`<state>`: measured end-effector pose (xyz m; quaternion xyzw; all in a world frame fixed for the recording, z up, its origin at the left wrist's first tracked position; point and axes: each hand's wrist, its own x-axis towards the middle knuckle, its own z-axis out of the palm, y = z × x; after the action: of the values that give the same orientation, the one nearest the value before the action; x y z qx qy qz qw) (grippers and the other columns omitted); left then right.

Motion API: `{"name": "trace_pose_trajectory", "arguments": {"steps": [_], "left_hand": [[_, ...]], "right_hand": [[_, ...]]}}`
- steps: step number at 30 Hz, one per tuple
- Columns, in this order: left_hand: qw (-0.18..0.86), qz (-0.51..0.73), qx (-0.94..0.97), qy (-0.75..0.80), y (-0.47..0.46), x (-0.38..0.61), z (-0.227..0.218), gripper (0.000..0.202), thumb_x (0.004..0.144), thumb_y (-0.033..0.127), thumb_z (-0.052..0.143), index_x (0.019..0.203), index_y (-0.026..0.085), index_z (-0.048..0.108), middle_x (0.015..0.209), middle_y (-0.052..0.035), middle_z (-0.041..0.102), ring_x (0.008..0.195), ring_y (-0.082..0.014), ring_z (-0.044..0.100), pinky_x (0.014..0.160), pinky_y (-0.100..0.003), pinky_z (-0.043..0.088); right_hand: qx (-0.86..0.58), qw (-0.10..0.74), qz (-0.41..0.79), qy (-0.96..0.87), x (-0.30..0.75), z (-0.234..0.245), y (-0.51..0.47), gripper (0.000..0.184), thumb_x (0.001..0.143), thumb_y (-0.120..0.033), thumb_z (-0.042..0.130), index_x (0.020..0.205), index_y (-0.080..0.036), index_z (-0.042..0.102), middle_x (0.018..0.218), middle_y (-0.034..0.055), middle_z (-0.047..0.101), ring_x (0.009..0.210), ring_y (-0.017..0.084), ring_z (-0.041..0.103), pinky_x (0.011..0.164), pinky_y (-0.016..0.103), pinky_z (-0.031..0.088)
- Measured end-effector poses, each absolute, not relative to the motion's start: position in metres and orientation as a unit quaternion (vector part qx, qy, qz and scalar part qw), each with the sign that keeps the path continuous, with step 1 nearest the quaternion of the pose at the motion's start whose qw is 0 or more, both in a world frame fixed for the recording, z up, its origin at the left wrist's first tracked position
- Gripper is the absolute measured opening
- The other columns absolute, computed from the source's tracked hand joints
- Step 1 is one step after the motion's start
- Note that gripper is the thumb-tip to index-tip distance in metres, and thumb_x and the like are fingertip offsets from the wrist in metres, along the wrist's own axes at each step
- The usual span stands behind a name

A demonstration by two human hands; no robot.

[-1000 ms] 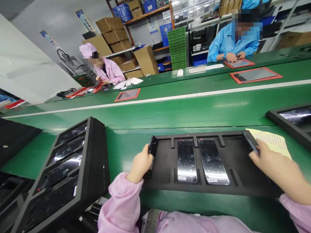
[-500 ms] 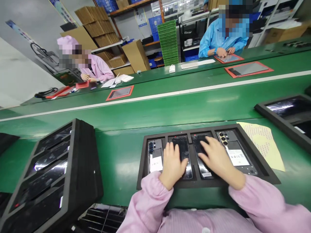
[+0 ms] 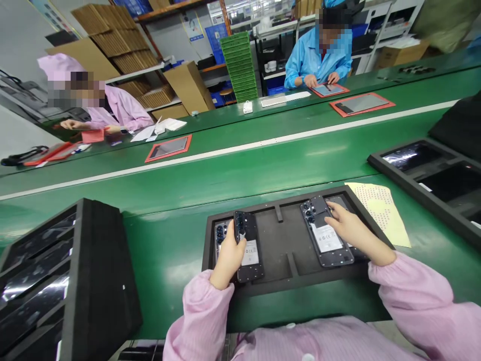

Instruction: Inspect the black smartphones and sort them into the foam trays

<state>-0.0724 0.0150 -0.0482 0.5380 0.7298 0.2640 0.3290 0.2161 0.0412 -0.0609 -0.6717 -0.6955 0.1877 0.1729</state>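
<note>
A black foam tray [image 3: 289, 235] with several compartments lies on the green bench before me. My left hand [image 3: 229, 253] grips a smartphone [image 3: 250, 271] by its left edge, its camera side and white label facing up. Beneath it, partly covered, another phone [image 3: 221, 231] rests in the leftmost compartment. On the right, my right hand [image 3: 347, 225] pinches a second smartphone [image 3: 330, 250] by its right edge, back side up and slightly tilted. Under that one, a further phone [image 3: 340, 201] shows in the rightmost compartment. The two middle compartments show bare foam.
Stacked foam trays of phones [image 3: 105, 271] stand at left; another phone tray [image 3: 398, 175] is at right. A yellow dotted sheet [image 3: 383, 210] lies beside my tray. Across the raised ledge, two co-workers sit near red-edged pads [image 3: 169, 148].
Both middle phones, which lay screen up under my hands, are out of their compartments and now show their backs. My left hand moved left with one; my right hand holds the other rightward.
</note>
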Motion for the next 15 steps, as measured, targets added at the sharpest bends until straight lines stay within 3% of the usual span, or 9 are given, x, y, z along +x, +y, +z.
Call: {"name": "trace_pose_trajectory", "arguments": {"steps": [2,4,6,9,12,15], "left_hand": [[0.339,0.290,0.545,0.710,0.011,-0.064,-0.061,0.061,0.076,0.015,0.043,0.137,0.008,0.033,0.131,-0.0169,0.052,0.120,-0.0236,0.051,0.100,-0.035,0.041],[0.344,0.308,0.552,0.695,0.005,-0.049,-0.071,0.059,0.077,0.016,0.044,0.135,0.009,0.035,0.138,-0.0166,0.045,0.127,-0.0231,0.045,0.104,-0.035,0.038],[0.312,0.314,0.582,0.682,-0.002,-0.041,-0.075,0.055,0.077,0.015,0.047,0.131,0.009,0.041,0.142,-0.0181,0.038,0.134,-0.0262,0.033,0.110,-0.041,0.029],[0.161,0.289,0.667,0.668,-0.015,-0.054,-0.077,0.042,0.079,0.019,0.047,0.121,0.010,0.051,0.143,-0.0200,0.033,0.138,-0.0329,0.020,0.111,-0.052,0.020],[0.017,0.261,0.662,0.703,-0.031,-0.094,-0.083,0.041,0.083,0.032,0.043,0.116,0.009,0.054,0.138,-0.0236,0.036,0.136,-0.0383,0.020,0.107,-0.058,0.023],[0.017,0.220,0.582,0.783,-0.047,-0.131,-0.096,0.053,0.081,0.038,0.041,0.119,0.003,0.050,0.131,-0.0284,0.042,0.130,-0.0403,0.030,0.103,-0.058,0.028]], "right_hand": [[-0.652,0.199,0.198,-0.704,0.206,-0.071,0.037,0.043,0.084,-0.025,0.040,0.122,-0.008,0.052,0.073,0.0070,0.065,0.071,0.023,0.065,0.062,0.030,0.054],[-0.630,0.225,0.190,-0.719,0.192,-0.078,0.032,0.042,0.084,-0.029,0.040,0.119,-0.011,0.056,0.082,0.0087,0.065,0.077,0.023,0.065,0.066,0.032,0.054],[-0.610,0.249,0.166,-0.734,0.188,-0.079,0.026,0.039,0.082,-0.034,0.043,0.111,-0.015,0.062,0.102,0.0123,0.063,0.095,0.027,0.060,0.080,0.038,0.051],[-0.609,0.277,0.122,-0.733,0.210,-0.075,0.016,0.042,0.079,-0.042,0.044,0.102,-0.014,0.065,0.119,0.0169,0.055,0.110,0.034,0.050,0.093,0.049,0.041],[-0.656,0.296,0.069,-0.691,0.254,-0.073,-0.001,0.050,0.080,-0.049,0.038,0.100,-0.011,0.063,0.111,0.0209,0.056,0.104,0.037,0.051,0.090,0.055,0.041],[-0.745,0.274,0.055,-0.606,0.286,-0.080,-0.022,0.056,0.075,-0.056,0.037,0.097,-0.011,0.062,0.098,0.0206,0.060,0.092,0.037,0.057,0.080,0.053,0.046]]}}
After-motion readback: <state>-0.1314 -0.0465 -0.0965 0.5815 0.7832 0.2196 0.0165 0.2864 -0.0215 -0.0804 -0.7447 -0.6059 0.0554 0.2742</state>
